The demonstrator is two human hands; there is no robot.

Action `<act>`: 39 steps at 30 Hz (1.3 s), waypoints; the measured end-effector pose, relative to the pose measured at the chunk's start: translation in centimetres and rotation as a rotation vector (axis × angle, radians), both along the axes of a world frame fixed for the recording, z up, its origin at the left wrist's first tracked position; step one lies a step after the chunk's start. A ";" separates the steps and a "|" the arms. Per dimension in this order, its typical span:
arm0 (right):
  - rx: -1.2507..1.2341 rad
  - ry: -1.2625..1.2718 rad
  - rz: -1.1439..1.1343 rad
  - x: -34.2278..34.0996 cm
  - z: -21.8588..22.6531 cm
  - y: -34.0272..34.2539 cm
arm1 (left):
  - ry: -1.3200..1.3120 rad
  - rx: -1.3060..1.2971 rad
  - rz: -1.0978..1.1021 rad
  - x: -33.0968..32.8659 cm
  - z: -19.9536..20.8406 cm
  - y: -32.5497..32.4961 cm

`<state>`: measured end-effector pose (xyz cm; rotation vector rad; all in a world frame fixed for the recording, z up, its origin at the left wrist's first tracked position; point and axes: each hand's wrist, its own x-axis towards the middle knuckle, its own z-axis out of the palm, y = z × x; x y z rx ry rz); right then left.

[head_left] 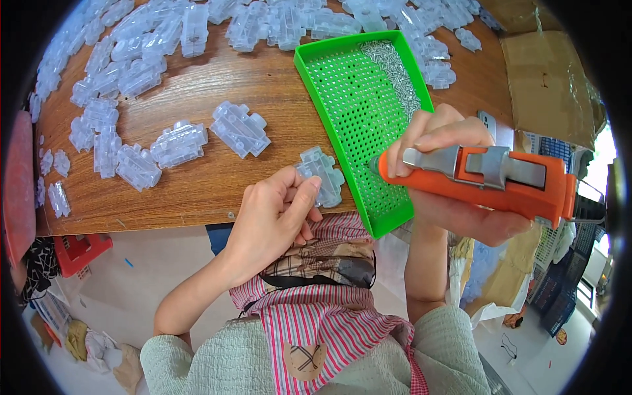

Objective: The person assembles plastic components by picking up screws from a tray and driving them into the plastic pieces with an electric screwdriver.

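At the table's front edge, my left hand pinches a clear plastic housing between thumb and fingers. My right hand is wrapped round an orange power screwdriver with a metal lever along its body. The tool lies roughly level, its nose pointing left over the green perforated tray. A heap of small silvery screws fills the tray's far right part. Two more clear housings, one nearer the tray and one further left, lie beyond my left hand.
Many clear plastic housings are piled along the table's far and left sides. Small clear pieces lie at the left edge. A cardboard box stands at the right. Below the table are a red plastic stool or crate and dark crates.
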<state>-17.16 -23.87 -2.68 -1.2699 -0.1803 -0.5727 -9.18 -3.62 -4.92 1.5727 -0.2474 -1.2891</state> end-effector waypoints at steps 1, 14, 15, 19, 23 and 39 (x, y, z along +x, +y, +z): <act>-0.009 -0.016 -0.014 0.1 -0.1 0.0 | 0.002 0.002 -0.004 0.0 0.0 0.0; -0.056 0.012 0.012 -0.6 0.8 0.1 | -0.049 0.009 -0.047 -0.4 0.1 -0.2; -0.060 -0.003 0.030 -0.6 1.3 0.3 | -0.066 0.022 -0.058 -0.4 0.1 -0.1; -0.109 -0.033 0.009 -0.3 4.5 1.7 | -0.045 0.007 -0.054 -0.3 0.2 -0.2; -0.100 -0.034 0.027 1.4 3.7 2.1 | -0.061 0.012 -0.055 -0.3 0.1 -0.1; -0.081 -0.005 0.083 1.3 3.5 3.4 | -0.064 -0.087 0.000 -0.8 -0.2 -0.3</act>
